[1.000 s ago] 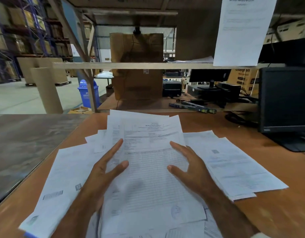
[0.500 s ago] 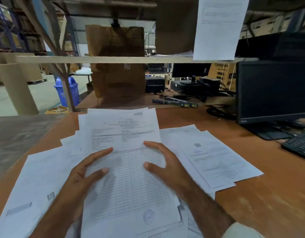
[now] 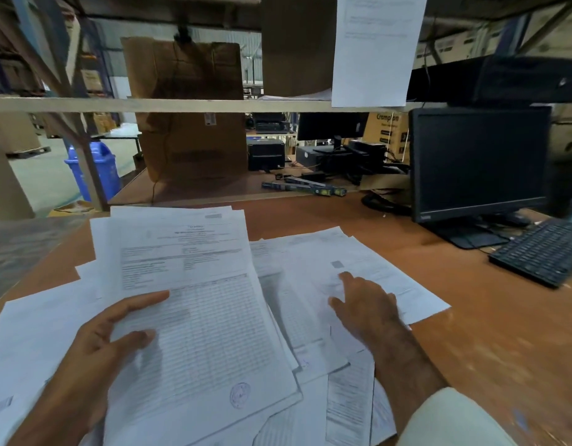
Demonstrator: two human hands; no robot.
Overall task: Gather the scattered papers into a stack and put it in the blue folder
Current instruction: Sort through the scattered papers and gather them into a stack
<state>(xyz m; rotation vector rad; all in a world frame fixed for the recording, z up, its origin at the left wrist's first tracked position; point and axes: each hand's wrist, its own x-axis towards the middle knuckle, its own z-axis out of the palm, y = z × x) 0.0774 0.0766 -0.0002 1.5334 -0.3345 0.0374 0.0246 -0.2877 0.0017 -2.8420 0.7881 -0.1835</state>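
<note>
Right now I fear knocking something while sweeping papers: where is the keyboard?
In the head view the black keyboard lies at the far right on the wooden desk, just right of the dark monitor, apart from the papers.

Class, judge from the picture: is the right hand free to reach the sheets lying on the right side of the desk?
Probably yes. The right hand already rests open on those right-side sheets, with nothing on top of them; the keyboard and monitor stand farther right, clear of them.
</note>
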